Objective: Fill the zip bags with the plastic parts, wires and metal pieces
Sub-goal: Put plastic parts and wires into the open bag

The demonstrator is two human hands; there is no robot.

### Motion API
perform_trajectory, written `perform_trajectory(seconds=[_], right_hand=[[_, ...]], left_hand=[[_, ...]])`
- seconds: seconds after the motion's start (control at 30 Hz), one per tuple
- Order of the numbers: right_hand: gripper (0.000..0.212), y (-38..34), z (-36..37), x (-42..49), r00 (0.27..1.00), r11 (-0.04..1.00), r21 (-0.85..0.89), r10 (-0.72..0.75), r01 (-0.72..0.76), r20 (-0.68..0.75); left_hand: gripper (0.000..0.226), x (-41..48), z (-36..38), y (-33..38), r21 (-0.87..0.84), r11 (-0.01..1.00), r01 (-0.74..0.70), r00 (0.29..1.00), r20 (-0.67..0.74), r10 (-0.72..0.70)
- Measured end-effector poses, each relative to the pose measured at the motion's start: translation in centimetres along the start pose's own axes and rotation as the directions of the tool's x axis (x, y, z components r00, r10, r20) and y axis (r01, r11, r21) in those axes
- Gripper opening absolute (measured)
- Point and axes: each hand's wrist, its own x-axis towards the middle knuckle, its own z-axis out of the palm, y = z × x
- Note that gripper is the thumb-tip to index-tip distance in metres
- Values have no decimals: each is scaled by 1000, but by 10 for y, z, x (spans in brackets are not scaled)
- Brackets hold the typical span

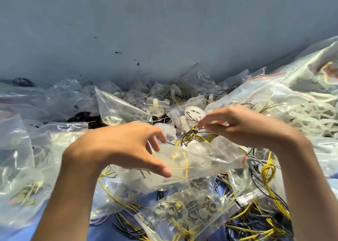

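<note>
Nearest the lens, a filled bag [186, 211] of round metal pieces and yellow wire is noted lying on the blue table [150, 198], counted as done. Above it, the zip bag [201, 160] in hand is held over the heap by the left hand [128, 145]. The left grip is closed on the bag's near end, thumb under and fingers over. Whitish plastic parts and a strand of yellow wire are seen inside it; metal pieces cannot be made out in it. The right hand [243, 125] is placed just beyond the bag's far edge, its grip pinching a wire bundle [192, 134] of yellow and dark strands at the fingertips [200, 125]; some blur is recorded there. The step in hand is judged to be feeding this bundle into the bag. More stuffed bags [23, 185] are logged at left. Much is judged left to do: loose wires [267, 173] are spread at right, loose white plastic parts [193, 112] lie between the hands and the wall [164, 30], a large sack [311, 116] of white plastic parts is not yet emptied, and flat empty bags [117, 107] are piled behind. Progress is estimated as partial, with no share that can be fixed.
</note>
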Motion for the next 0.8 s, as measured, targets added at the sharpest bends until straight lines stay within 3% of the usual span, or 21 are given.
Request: perform_trajectory(seconds=[0.2,0.3,0.4,0.6,0.8], right_hand=[[28,1,0,-1,979,996,-70,72,-60,191],[34,3,-1,-1,966,992,-86,112,-95,233],[37,5,-1,-1,957,989,-85,135,-117,255],[39,4,2,1,957,991,-79,128,-111,259],[43,1,5,1,952,992,-56,124,-113,281]], left_hand=[[35,13,6,-2,94,996,-7,1000,3,7],[27,15,6,-7,104,995,-1,1000,4,1],[29,15,6,-9,67,998,14,1000,14,-15],[56,18,9,-10,68,996,54,998,19,-56],[51,22,14,-6,119,991,63,997,41,-68]])
